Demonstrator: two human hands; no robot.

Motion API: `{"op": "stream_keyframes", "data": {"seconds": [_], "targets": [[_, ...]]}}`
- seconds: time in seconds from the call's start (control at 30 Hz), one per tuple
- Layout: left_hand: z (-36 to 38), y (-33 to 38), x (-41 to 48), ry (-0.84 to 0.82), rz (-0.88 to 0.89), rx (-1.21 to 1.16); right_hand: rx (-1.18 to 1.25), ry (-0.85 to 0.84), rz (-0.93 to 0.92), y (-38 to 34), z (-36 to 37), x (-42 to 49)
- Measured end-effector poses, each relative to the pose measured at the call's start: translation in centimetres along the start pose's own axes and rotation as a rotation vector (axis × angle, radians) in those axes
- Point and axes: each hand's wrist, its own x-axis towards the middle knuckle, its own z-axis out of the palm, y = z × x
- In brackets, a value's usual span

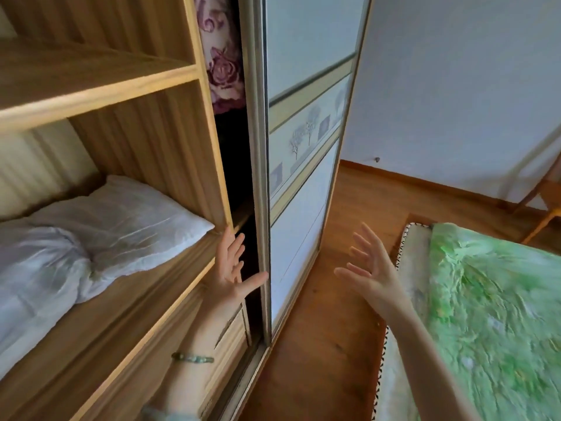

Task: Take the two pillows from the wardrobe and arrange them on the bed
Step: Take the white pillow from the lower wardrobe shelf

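Lying just left of spread hands [230, 268]: perhaps two pillows [121, 226].

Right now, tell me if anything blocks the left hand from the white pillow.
Nothing visible does. The open left hand is just right of the white pillow, before the shelf edge; the sliding door stands to its right.

Left hand [229, 270], right hand [368, 270] raised, fingers [361, 238] spread.

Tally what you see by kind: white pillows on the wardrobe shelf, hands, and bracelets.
Pillows: 2
Hands, left hand and right hand: 2
Bracelet: 1
Total: 5
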Motion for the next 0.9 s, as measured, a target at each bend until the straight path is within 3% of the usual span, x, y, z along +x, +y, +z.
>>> {"op": "stream_keyframes", "data": {"seconds": [0.3, 0.67, 0.73, 0.77, 0.83, 0.9], "targets": [[-9.2, 0.3, -2.2, 0.309, -0.041, 0.096, 0.020, -0.421, -0.040, -0.4, 12.2, 6.9], [-20.6, 0.3, -6.8, 0.596, -0.106, 0.245, 0.120, -0.726, -0.124, -2.2, 28.2, 10.4], [-21.3, 0.1, -7.8, 0.620, -0.110, 0.479, 0.063, -0.763, -0.178, -1.9, 30.2, 10.5], [-21.5, -0.2, -8.2, 0.627, -0.129, 0.722, -0.012, -0.771, -0.243, -1.6, 31.0, 10.6], [-22.0, -0.9, -8.8, 0.656, -0.173, 1.203, -0.224, -0.781, -0.442, -1.1, 33.1, 10.8], [-22.4, -1.4, -9.1, 0.671, -0.225, 1.408, -0.414, -0.795, -0.649, -0.4, 35.0, 11.0]]}}
